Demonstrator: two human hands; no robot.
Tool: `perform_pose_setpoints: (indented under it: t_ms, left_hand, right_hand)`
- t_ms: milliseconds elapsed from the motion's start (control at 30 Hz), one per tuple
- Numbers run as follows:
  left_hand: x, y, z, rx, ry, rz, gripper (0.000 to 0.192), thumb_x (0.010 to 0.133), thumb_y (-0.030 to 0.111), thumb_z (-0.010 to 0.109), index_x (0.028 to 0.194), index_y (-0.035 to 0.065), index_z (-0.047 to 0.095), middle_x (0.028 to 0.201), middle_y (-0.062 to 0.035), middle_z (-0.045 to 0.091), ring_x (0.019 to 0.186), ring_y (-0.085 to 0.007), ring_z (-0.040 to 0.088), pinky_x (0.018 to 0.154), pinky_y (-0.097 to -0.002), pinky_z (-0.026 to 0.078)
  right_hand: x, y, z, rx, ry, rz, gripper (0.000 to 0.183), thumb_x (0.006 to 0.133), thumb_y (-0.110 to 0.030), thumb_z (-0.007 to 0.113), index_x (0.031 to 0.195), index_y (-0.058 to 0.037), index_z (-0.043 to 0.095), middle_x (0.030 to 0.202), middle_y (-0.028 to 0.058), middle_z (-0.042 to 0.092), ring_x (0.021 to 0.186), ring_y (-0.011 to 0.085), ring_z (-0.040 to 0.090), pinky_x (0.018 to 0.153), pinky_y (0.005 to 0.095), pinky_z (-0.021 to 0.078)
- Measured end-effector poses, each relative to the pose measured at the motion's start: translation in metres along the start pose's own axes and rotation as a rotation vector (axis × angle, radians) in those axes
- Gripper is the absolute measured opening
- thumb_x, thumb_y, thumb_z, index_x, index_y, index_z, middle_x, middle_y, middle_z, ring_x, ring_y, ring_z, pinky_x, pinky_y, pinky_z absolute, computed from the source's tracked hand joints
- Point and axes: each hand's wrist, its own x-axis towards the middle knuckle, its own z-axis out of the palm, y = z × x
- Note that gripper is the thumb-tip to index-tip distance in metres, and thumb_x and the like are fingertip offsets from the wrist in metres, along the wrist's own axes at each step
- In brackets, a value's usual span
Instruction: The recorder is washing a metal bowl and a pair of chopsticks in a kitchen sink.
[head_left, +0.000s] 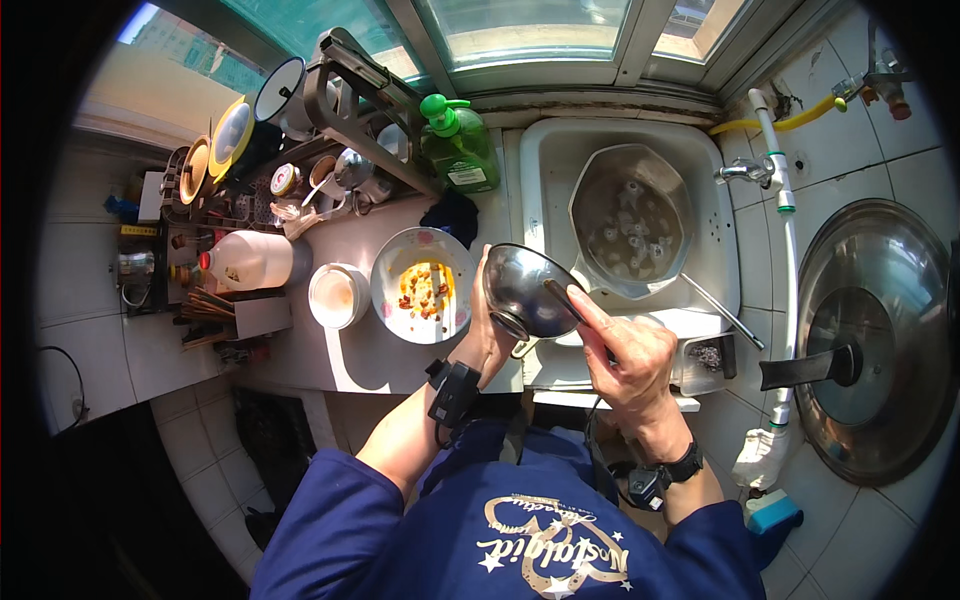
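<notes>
A shiny dark metal bowl (523, 289) is tilted on its side in front of me, its foot ring toward my body. My left hand (486, 341) supports it from the left and underneath. At the right, my right hand (631, 351) pinches the bowl's edge, index finger along the outer wall. Its other fingers are curled, and what lies under them is hidden. Just left of the bowl is a floral plate (390, 313) bearing leftover reddish-brown bits and orange oil. Beyond my right hand, a large faceted basin (670, 259) with cloudy water stands in the white sink (553, 141).
A white tub (337, 296) stands beside the plate. Behind are a green pump bottle (461, 150) and a dish rack (367, 127). A metal rod (721, 311) leans across the sink's right edge. The tap (746, 172) and a large glass lid (874, 337) are along the right wall.
</notes>
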Motion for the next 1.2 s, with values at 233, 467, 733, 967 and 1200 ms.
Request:
perform_pose_setpoints:
  t_ms: [233, 467, 733, 967, 1200]
  left_hand:
    - [-0.008, 0.002, -0.017, 0.333, -0.420, 0.147, 0.044, 0.081, 0.051, 0.062, 0.098, 0.0118, 0.049, 0.091, 0.0021, 0.049, 0.083, -0.0090, 0.049, 0.076, -0.0243, 0.041]
    - [-0.024, 0.006, 0.000, 0.326, -0.321, 0.068, 0.056, 0.078, 0.054, 0.063, 0.106, 0.0075, 0.048, 0.092, 0.0007, 0.050, 0.089, -0.0099, 0.049, 0.083, -0.0257, 0.042]
    - [0.004, 0.013, 0.006, -0.021, -0.068, 0.103, 0.041, 0.090, 0.050, 0.049, 0.093, 0.0103, 0.058, 0.091, -0.0033, 0.061, 0.088, -0.0160, 0.060, 0.078, -0.0315, 0.050]
    - [0.007, 0.041, 0.015, 0.111, -0.249, 0.091, 0.053, 0.093, 0.052, 0.041, 0.075, 0.0069, 0.060, 0.068, -0.0065, 0.063, 0.059, -0.0164, 0.062, 0.057, -0.0283, 0.053]
    - [0.011, 0.046, 0.014, 0.240, -0.102, 0.318, 0.052, 0.094, 0.050, 0.042, 0.071, 0.0058, 0.056, 0.061, -0.0038, 0.058, 0.052, -0.0127, 0.058, 0.049, -0.0238, 0.048]
  right_hand:
    - [-0.014, 0.001, 0.012, 0.050, 0.000, -0.120, 0.047, 0.065, -0.001, 0.066, 0.112, -0.0106, 0.065, 0.053, -0.0004, 0.052, 0.043, 0.0164, 0.049, 0.046, 0.0290, 0.0369]
    - [-0.015, -0.004, 0.016, -0.137, -0.030, -0.171, 0.047, 0.065, -0.005, 0.063, 0.111, -0.0106, 0.065, 0.049, -0.0018, 0.043, 0.040, 0.0142, 0.044, 0.045, 0.0276, 0.0354]
    - [-0.017, -0.002, 0.014, -0.199, -0.094, -0.120, 0.040, 0.066, -0.008, 0.062, 0.106, -0.0113, 0.067, 0.050, -0.0010, 0.047, 0.043, 0.0146, 0.049, 0.047, 0.0288, 0.0374]
    - [-0.021, 0.004, 0.013, -0.197, -0.148, -0.133, 0.037, 0.067, -0.009, 0.062, 0.103, -0.0139, 0.068, 0.050, -0.0014, 0.047, 0.043, 0.0148, 0.051, 0.048, 0.0293, 0.0377]
    - [-0.011, -0.003, 0.000, -0.226, -0.141, -0.139, 0.035, 0.069, -0.008, 0.064, 0.103, -0.0149, 0.068, 0.048, -0.0027, 0.045, 0.042, 0.0133, 0.048, 0.047, 0.0274, 0.0352]
